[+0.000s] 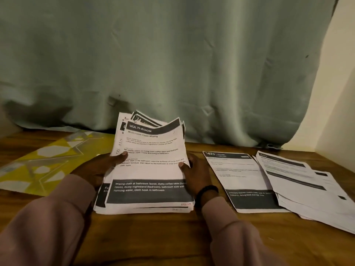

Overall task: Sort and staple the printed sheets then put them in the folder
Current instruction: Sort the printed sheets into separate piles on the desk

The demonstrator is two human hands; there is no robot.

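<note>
Sorting looks only begun. Both hands, left (96, 169) and right (196, 169), have their fingers clamped on the side edges of a thick stack of white printed sheets with black header bands (148, 169), its near edge resting on the brown wooden table (172, 237). Two small sorted piles (278, 179) lie to the right. The yellow patterned plastic folder (48, 160) waits at left (no stapler visible); stapling and filing remain.

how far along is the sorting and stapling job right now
Early. Done: a single sheet and a small pile are laid out on the table's right side. In hand: the left hand and right hand hold the main stack. Left: the remaining sorting, stapling (no stapler visible), and filling the yellow folder.
</note>
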